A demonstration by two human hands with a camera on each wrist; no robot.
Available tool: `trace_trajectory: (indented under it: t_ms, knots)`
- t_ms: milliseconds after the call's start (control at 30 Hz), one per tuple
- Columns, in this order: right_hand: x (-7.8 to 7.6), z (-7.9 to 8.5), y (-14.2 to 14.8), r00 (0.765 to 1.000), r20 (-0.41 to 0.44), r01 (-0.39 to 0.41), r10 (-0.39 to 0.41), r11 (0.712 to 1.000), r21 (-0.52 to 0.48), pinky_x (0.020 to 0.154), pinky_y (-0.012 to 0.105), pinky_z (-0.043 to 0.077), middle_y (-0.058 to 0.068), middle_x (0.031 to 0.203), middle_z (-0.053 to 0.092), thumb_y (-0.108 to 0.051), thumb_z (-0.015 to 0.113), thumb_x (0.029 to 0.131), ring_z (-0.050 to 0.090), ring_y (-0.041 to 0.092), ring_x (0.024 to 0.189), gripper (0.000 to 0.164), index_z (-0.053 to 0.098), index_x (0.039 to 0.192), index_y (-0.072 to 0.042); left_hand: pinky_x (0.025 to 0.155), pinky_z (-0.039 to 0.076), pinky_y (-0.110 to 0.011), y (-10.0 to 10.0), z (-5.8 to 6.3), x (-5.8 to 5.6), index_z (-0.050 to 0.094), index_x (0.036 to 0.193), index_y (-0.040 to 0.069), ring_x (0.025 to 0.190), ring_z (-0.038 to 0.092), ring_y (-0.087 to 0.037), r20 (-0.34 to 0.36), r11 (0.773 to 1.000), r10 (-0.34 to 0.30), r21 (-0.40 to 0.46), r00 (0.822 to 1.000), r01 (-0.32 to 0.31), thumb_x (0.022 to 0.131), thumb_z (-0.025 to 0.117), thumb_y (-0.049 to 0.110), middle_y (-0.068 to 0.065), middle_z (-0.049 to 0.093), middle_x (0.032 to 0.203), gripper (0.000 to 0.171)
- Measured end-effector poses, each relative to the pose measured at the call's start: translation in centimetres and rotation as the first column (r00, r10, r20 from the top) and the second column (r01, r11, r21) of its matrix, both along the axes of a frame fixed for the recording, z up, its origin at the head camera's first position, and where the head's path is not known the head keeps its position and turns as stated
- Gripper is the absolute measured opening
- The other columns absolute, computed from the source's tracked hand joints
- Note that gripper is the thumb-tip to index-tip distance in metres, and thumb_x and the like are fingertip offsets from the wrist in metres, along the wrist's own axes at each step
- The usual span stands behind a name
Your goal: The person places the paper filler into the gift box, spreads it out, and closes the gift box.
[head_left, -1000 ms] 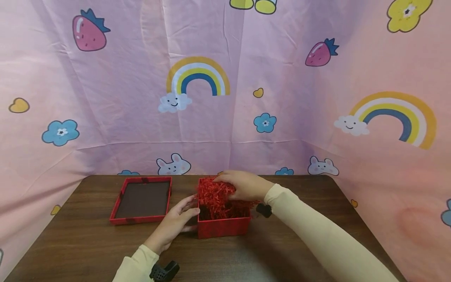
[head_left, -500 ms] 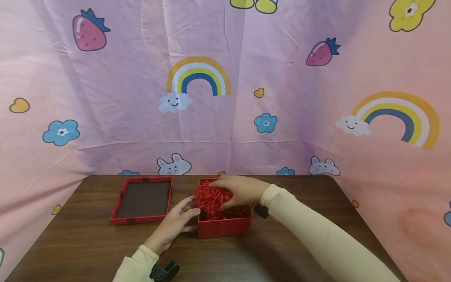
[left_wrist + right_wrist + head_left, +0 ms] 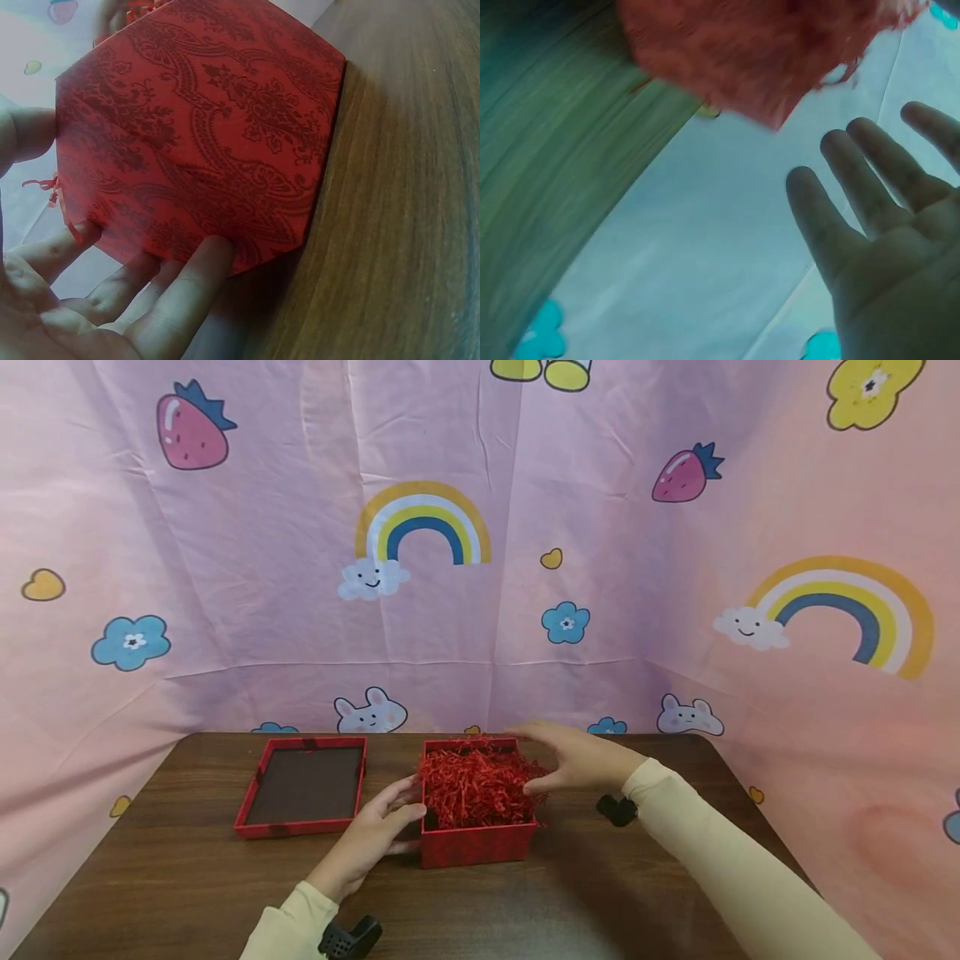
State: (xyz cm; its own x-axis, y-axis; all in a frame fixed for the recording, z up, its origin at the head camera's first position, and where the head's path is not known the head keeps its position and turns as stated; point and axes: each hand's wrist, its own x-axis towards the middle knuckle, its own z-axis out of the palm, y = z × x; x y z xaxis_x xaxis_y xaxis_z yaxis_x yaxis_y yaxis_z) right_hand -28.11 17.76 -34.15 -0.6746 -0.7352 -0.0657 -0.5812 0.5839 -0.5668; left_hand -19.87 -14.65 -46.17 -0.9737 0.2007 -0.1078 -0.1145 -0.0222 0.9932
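A red patterned box (image 3: 476, 847) stands at the middle of the table, filled with red shredded paper (image 3: 476, 783) up to its rim. My left hand (image 3: 372, 827) steadies the box from its left side. In the left wrist view its fingertips (image 3: 217, 251) lie against the patterned wall, the thumb at the edge and the fingers fairly straight. Some paper strands hang over that edge. My right hand (image 3: 577, 756) hovers at the right of the box, fingers spread and holding nothing. Its palm faces the box in the right wrist view.
Left of the box lies a square red lid (image 3: 298, 831), dark inside face up. Both stand on a brown wooden table (image 3: 225, 885). A printed cloth backdrop (image 3: 435, 627) closes off the back and sides. A black wrist device (image 3: 351, 937) sits at the left sleeve.
My right hand has let go of the shredded paper and moved right, off the box. The paper now lies spread across the box. My left hand stays in place.
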Motion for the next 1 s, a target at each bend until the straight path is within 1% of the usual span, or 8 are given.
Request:
trace_trajectory:
  t_ms: [100,200,267,333,433,533,767,1000]
  knots:
    - [0.0,-1.1,1.7,0.999,0.044,0.026,-0.025,0.999,-0.04,0.116,0.058,0.039,0.004,0.16,0.043,-0.039,0.084,0.087,0.043,0.031,0.145,0.088,0.038,0.16,-0.018,0.093,0.059,-0.051,-0.1,0.0,0.0,0.034,0.16,0.011,0.14,0.045,-0.044,-0.004,1.0,-0.004,-0.003,1.0,0.004,0.103,0.064,0.027,-0.026,0.036,0.159,0.067]
    - [0.2,-2.6,2.6,0.992,0.116,0.048,-0.04,0.997,-0.067,0.114,0.055,0.042,0.003,0.159,0.043,-0.038,0.085,0.088,0.047,0.029,0.142,0.089,0.037,0.16,-0.017,0.093,0.059,-0.051,-0.2,0.0,0.1,0.033,0.16,0.011,0.14,0.046,-0.045,-0.003,1.0,-0.003,-0.014,1.0,0.003,0.103,0.064,0.027,-0.027,0.035,0.159,0.067]
    - [0.3,-3.5,2.8,0.987,0.147,0.073,-0.06,0.994,-0.087,0.11,0.051,0.048,0.001,0.157,0.046,-0.038,0.083,0.089,0.053,0.027,0.136,0.084,0.039,0.159,-0.018,0.093,0.059,-0.051,-0.2,0.2,0.1,0.033,0.16,0.011,0.141,0.046,-0.044,-0.003,1.0,-0.004,-0.019,1.0,0.004,0.103,0.064,0.027,-0.027,0.035,0.159,0.067]
    - [0.4,-4.1,2.8,0.986,0.14,0.1,-0.086,0.99,-0.1,0.104,0.044,0.053,-0.004,0.15,0.053,-0.038,0.082,0.09,0.06,0.021,0.127,0.076,0.045,0.155,-0.022,0.093,0.059,-0.051,-0.2,0.2,0.2,0.033,0.16,0.011,0.141,0.045,-0.044,-0.003,1.0,-0.006,-0.017,1.0,0.006,0.103,0.064,0.027,-0.027,0.035,0.159,0.067]
    - [0.5,-4.4,2.5,0.99,0.08,0.124,-0.115,0.986,-0.114,0.092,0.034,0.058,-0.01,0.134,0.064,-0.038,0.08,0.092,0.068,0.013,0.109,0.06,0.055,0.146,-0.025,0.093,0.059,-0.051,-0.2,0.3,0.2,0.032,0.16,0.01,0.141,0.044,-0.044,-0.01,1.0,-0.015,-0.011,1.0,0.015,0.104,0.063,0.027,-0.027,0.036,0.159,0.067]
    - [0.6,-4.0,1.9,0.992,0.027,0.129,-0.127,0.984,-0.123,0.086,0.031,0.059,-0.014,0.12,0.07,-0.035,0.079,0.093,0.07,0.009,0.099,0.049,0.062,0.139,-0.026,0.093,0.059,-0.05,-0.1,0.4,0.1,0.033,0.16,0.012,0.141,0.045,-0.044,-0.006,1.0,-0.012,-0.004,1.0,0.012,0.104,0.063,0.027,-0.026,0.037,0.158,0.066]
    - [0.5,-2.9,-0.3,0.995,-0.09,0.037,-0.049,0.991,-0.13,0.1,0.049,0.055,-0.002,0.139,0.064,-0.031,0.079,0.094,0.067,0.02,0.116,0.051,0.062,0.141,-0.018,0.091,0.059,-0.051,0.0,0.2,-0.1,0.037,0.158,0.013,0.137,0.05,-0.041,-0.001,1.0,0.011,-0.006,1.0,-0.011,0.102,0.065,0.025,-0.025,0.042,0.155,0.063]
    - [0.2,-2.6,-3.6,0.983,-0.183,-0.017,0.013,1.0,-0.019,0.101,0.038,0.054,-0.006,0.134,0.065,-0.031,0.079,0.094,0.062,0.01,0.115,0.049,0.064,0.139,-0.02,0.091,0.06,-0.051,0.0,0.3,0.0,0.037,0.158,0.014,0.13,0.057,-0.036,0.006,0.999,0.025,-0.022,1.0,-0.025,0.101,0.067,0.027,-0.024,0.046,0.148,0.065]
